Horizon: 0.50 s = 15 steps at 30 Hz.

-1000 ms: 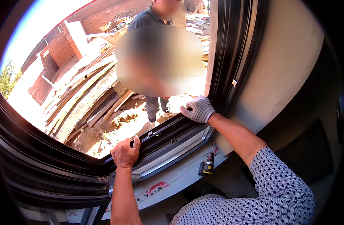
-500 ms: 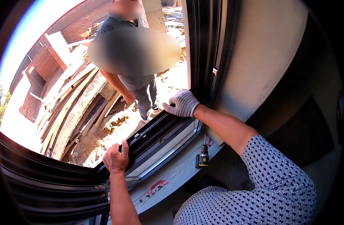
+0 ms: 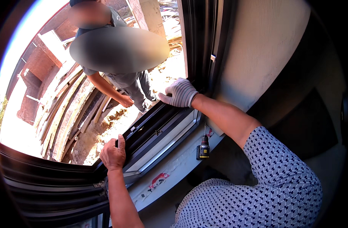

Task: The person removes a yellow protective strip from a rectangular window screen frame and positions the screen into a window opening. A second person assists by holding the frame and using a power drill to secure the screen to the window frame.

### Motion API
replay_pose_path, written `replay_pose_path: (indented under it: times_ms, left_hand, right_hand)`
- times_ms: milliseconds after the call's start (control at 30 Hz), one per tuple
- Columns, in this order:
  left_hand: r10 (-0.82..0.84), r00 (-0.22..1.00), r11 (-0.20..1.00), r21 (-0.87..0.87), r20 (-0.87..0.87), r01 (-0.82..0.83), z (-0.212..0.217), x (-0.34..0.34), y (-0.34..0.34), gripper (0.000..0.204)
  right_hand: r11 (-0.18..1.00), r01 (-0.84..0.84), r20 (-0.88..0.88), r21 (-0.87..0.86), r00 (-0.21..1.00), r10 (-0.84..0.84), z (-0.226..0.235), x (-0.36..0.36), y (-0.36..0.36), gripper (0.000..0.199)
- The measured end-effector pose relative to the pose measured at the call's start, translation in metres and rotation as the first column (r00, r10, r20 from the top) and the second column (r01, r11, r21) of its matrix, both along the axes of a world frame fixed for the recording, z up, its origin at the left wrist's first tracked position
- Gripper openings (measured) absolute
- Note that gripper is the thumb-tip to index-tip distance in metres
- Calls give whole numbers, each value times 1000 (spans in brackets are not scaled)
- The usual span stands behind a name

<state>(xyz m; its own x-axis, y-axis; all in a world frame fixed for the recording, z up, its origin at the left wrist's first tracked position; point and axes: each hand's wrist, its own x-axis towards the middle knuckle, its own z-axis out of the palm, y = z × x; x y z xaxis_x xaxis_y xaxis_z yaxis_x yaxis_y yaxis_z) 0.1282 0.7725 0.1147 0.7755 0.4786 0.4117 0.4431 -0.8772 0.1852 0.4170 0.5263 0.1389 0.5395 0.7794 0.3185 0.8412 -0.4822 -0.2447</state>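
A black window frame [image 3: 143, 138] crosses in front of me, its bottom rail running from lower left up to the right. My bare left hand [image 3: 113, 154] is wrapped over this rail near its left corner, thumb on top and fingertips hidden on the outer side. Close to the right-hand upright, my right hand [image 3: 179, 93] wears a striped grey glove and grips the same rail, its fingers curled over it. Below the rail, on the pale sill [image 3: 174, 167], a black and yellow cordless drill [image 3: 204, 148] stands with its bit toward the frame.
Outside the opening stands another person [image 3: 132, 81], one arm hanging down. Long wooden boards [image 3: 67, 110] are piled on the dirt behind, near brick walls [image 3: 41, 57]. A plastered wall [image 3: 261, 49] rises right of the frame. Red and white scraps [image 3: 158, 180] stick to the sill.
The person outside has leaned to the left and nearer the frame. My view has shifted slightly; both my hands keep their places on the rail.
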Motion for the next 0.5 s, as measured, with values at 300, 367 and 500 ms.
replay_pose_path:
  times_ms: [300,367,500]
  left_hand:
    - [-11,1000,1000,-4,-6,11,1,0,1,54]
    - [-17,1000,1000,6,5,17,0,0,1,54]
    - [-12,1000,1000,11,16,11,-1,1,3,53]
  right_hand:
    - [999,21,-46,-40,999,-23,-1,1,1,67]
    - [999,27,-50,-43,998,-29,-2,2,0,67]
    - [999,23,-29,-31,999,-24,-1,1,1,68]
